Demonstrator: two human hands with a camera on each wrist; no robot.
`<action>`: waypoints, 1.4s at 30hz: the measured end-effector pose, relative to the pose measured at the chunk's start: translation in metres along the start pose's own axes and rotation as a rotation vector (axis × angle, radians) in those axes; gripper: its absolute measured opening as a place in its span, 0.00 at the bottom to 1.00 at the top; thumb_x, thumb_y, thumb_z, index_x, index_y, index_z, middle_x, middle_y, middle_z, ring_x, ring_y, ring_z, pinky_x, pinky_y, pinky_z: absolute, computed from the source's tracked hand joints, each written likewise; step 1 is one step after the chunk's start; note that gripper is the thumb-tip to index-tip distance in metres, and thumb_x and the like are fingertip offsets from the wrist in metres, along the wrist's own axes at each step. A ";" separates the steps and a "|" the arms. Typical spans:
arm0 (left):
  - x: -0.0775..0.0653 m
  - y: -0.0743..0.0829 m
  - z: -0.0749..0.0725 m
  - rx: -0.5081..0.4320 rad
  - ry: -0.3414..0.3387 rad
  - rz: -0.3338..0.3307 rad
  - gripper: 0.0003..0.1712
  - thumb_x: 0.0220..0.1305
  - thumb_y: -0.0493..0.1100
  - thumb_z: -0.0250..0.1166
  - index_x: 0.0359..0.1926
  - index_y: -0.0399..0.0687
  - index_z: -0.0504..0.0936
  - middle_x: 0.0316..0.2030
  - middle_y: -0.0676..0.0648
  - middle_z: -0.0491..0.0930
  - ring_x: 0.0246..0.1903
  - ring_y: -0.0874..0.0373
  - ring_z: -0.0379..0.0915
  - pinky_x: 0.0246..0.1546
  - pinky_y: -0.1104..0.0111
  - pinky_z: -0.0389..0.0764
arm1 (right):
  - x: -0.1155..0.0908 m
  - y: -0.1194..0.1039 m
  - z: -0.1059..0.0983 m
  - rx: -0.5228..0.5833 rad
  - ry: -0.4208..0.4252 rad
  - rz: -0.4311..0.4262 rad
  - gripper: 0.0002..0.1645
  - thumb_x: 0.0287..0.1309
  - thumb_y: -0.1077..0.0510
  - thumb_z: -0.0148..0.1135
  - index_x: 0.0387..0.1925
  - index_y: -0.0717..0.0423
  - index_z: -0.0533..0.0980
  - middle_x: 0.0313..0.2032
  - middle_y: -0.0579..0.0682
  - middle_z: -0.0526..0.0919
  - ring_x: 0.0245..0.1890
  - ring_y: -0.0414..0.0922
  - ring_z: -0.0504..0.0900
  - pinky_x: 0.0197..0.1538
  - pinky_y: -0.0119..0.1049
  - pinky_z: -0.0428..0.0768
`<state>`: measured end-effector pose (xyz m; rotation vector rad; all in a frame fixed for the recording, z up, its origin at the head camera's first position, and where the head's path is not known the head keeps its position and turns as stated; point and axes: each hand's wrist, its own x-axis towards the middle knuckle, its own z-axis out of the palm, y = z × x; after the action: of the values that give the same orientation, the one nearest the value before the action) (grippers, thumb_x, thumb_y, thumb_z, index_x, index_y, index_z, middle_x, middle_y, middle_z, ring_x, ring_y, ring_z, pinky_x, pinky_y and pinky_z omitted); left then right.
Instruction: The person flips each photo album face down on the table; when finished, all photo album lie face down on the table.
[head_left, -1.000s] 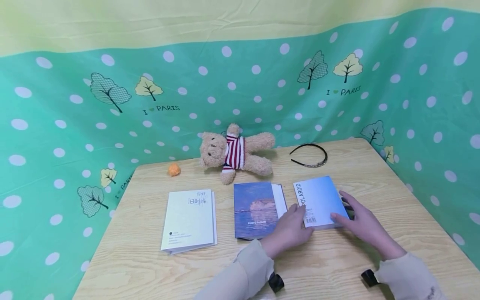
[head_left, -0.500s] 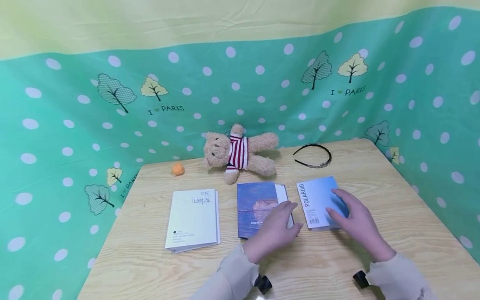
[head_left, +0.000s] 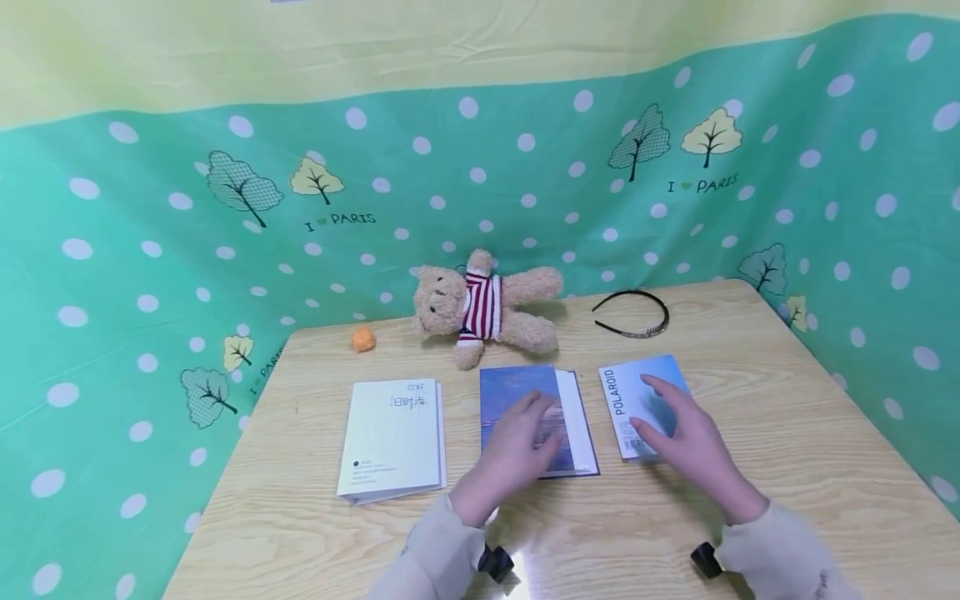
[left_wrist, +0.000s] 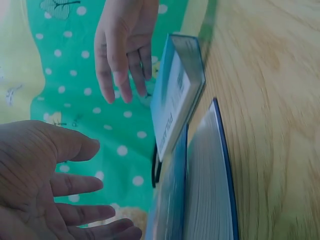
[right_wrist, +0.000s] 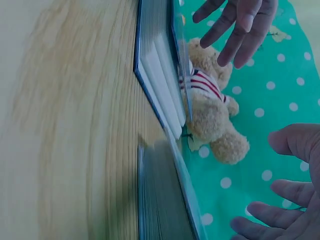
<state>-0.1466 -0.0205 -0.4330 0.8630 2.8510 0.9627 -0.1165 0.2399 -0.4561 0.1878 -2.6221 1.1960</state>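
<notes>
My left hand [head_left: 512, 447] hovers over the middle photo album [head_left: 513, 383], which has a painted sea-and-cliff cover and lies on the table with its cover slightly raised. Its fingers are relaxed and hold nothing; they hide part of the cover. To the right, my right hand [head_left: 692, 443] hangs with spread, loosely bent fingers above a pale blue album marked POLAROID [head_left: 624, 396]. In the left wrist view, a gap shows between the right hand [left_wrist: 127, 47] and that blue album [left_wrist: 172, 95]. The right wrist view shows both hands apart from the albums, palms bare.
A white album [head_left: 390, 437] with Chinese lettering lies at the left. Behind stand or lie an orange fluffy ball [head_left: 363, 338], a teddy bear [head_left: 483, 308] in a striped shirt and a black headband [head_left: 637, 315]. A green dotted curtain [head_left: 420, 200] borders the table [head_left: 270, 500].
Both hands have come away from the blue POLAROID album, which now lies on the table. The left hand has moved left over the middle album; the right has shifted slightly left.
</notes>
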 end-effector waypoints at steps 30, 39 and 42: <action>-0.019 -0.047 -0.009 0.009 0.090 -0.197 0.34 0.62 0.46 0.67 0.67 0.42 0.70 0.70 0.28 0.52 0.67 0.32 0.53 0.65 0.44 0.60 | 0.004 -0.026 0.048 0.290 -0.375 0.063 0.42 0.64 0.50 0.63 0.72 0.63 0.57 0.70 0.71 0.53 0.61 0.71 0.67 0.60 0.58 0.70; -0.020 -0.050 -0.003 0.052 0.086 -0.206 0.31 0.61 0.36 0.66 0.65 0.40 0.72 0.69 0.27 0.55 0.63 0.29 0.59 0.62 0.43 0.65 | 0.004 -0.035 0.052 0.321 -0.395 0.102 0.39 0.65 0.53 0.62 0.70 0.65 0.59 0.71 0.77 0.37 0.64 0.73 0.60 0.63 0.60 0.64; -0.020 -0.050 -0.002 0.059 0.082 -0.216 0.30 0.61 0.35 0.66 0.65 0.40 0.72 0.69 0.28 0.55 0.63 0.29 0.60 0.61 0.44 0.66 | 0.005 -0.038 0.053 0.313 -0.392 0.155 0.38 0.65 0.53 0.61 0.70 0.64 0.60 0.71 0.76 0.37 0.64 0.72 0.60 0.63 0.59 0.65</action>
<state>-0.1552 -0.0644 -0.4627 0.5150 2.9759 0.9124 -0.1228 0.1747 -0.4609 0.3097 -2.7946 1.7830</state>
